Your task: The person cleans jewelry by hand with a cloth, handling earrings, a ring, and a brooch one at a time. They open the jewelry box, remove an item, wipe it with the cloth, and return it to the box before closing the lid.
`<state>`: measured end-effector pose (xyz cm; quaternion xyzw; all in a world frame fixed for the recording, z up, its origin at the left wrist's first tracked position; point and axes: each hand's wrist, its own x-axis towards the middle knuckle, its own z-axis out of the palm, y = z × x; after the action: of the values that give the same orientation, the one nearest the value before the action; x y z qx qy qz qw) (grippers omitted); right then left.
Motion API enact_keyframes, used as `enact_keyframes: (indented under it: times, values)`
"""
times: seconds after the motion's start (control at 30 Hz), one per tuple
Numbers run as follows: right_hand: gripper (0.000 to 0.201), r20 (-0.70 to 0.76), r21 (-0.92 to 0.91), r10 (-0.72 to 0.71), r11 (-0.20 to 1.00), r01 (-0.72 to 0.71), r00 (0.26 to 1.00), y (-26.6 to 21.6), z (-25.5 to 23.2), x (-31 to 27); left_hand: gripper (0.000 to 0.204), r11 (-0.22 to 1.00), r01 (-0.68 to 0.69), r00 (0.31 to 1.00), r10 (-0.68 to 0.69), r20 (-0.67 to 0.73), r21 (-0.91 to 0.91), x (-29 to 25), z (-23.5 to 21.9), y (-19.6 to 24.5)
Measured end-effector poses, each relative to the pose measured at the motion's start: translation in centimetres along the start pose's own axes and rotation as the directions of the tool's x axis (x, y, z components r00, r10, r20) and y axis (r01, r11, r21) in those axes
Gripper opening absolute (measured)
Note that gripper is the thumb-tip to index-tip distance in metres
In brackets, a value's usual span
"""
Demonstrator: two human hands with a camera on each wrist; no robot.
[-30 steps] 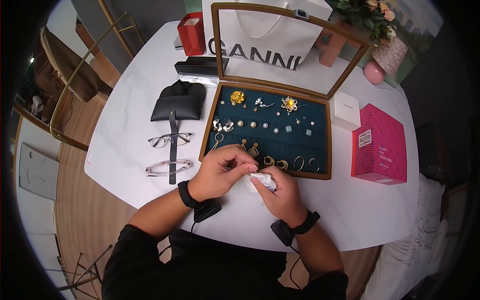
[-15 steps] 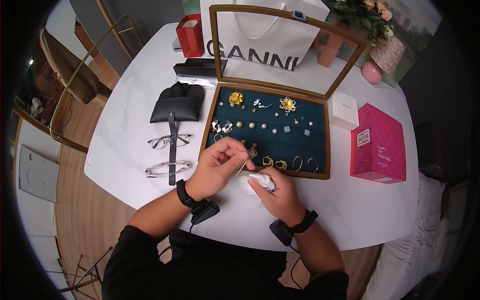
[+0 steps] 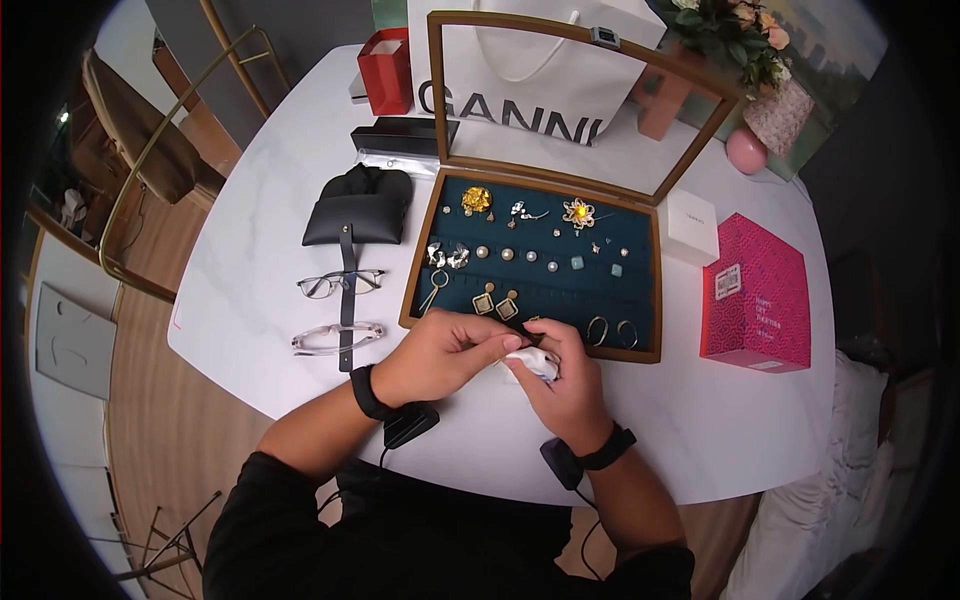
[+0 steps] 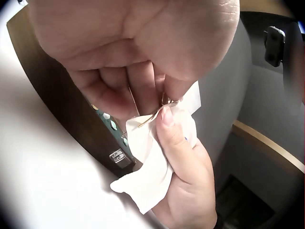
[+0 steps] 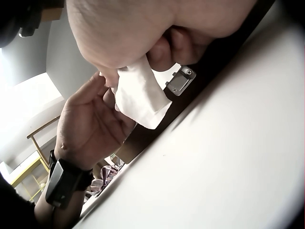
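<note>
My right hand [image 3: 572,385] grips a bunched white cloth [image 4: 147,176] over the near edge of the jewelry box [image 3: 657,300]. Against that cloth, the fingers of my left hand [image 3: 440,358] pinch a thin gold piece of jewelry [image 4: 145,122], mostly hidden by fingers and cloth. My right thumb [image 4: 174,138] presses on the cloth right beside it. Just beyond the hands, square drop earrings [image 3: 484,299] and silver hoop earrings [image 3: 597,331] sit on the teal lining. My right fingers cover most of the gold hoops between them.
The box's glass lid [image 3: 437,90] stands raised before a white paper bag [image 3: 560,85]. Eyeglasses [image 3: 320,285], clear-framed glasses [image 3: 335,340] and a black pouch [image 3: 350,220] lie left. At right stand a white box [image 3: 690,230] and a pink box [image 3: 760,300].
My left hand lifted slightly with the thin piece showing, then lowered to the cloth again. The square earrings, covered earlier, now show fully.
</note>
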<state>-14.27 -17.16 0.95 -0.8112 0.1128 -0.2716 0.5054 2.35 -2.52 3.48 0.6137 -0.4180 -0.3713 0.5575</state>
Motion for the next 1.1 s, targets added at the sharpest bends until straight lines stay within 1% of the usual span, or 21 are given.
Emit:
enact_keyframes:
  times: [0.13,0.23,0.33,0.43,0.53,0.63,0.73,0.83,0.93,1.03,1.1]
  values:
    - [0.050,0.000,-0.029,0.023,0.999,-0.023,1.000,-0.2,-0.1,0.1,0.024,0.997,-0.038,0.999,0.035,0.038,0.062,0.0,-0.2,-0.1]
    - [0.049,0.005,-0.046,0.067,0.997,-0.066,0.998,-0.5,-0.1,0.0,0.024,0.991,-0.106,0.994,0.105,0.008,0.082,-0.1,0.1,-0.7]
    - [0.049,0.029,-0.041,0.081,0.996,-0.080,0.996,-0.5,-0.3,-0.1,0.025,0.936,-0.200,0.979,0.203,0.019,0.289,-0.2,0.1,-0.2]
    - [0.045,0.008,-0.050,0.000,0.999,0.001,1.000,-0.6,-0.2,-0.1,0.026,0.912,-0.215,0.976,0.191,0.103,0.349,-0.2,0.2,0.5]
    - [0.038,0.002,-0.065,0.024,0.998,-0.024,1.000,-0.9,-0.2,-0.1,0.026,0.904,-0.243,0.970,0.219,0.109,0.351,-0.3,0.2,0.3]
    - [0.037,-0.007,-0.083,-0.032,0.996,0.031,0.999,-0.5,-0.1,-0.1,0.024,0.908,-0.251,0.966,0.210,0.153,0.337,-0.2,-0.1,0.1]
    - [0.031,-0.008,-0.079,-0.025,0.997,0.025,1.000,-1.0,-0.2,-0.2,0.023,0.901,-0.288,0.954,0.242,0.176,0.323,-0.1,0.1,0.1]
    - [0.026,-0.037,-0.037,-0.054,0.998,0.053,0.998,-0.7,-0.4,-0.2,0.019,0.898,-0.296,0.948,0.235,0.213,0.327,0.1,-0.1,0.2]
    - [0.021,-0.079,0.003,-0.026,1.000,0.026,0.997,-0.9,-0.5,0.0,0.016,0.895,-0.306,0.949,0.259,0.180,0.325,0.2,-0.2,0.5]
    - [0.018,-0.099,-0.026,-0.009,1.000,0.006,0.995,-1.3,-0.5,0.1,0.013,0.849,-0.383,0.923,0.363,0.125,0.365,0.9,-0.9,0.3]
    - [0.018,-0.113,-0.040,0.024,0.999,-0.029,0.993,-1.2,-0.4,-0.1,0.013,0.834,-0.356,0.932,0.351,0.092,0.421,1.0,-1.6,0.6]
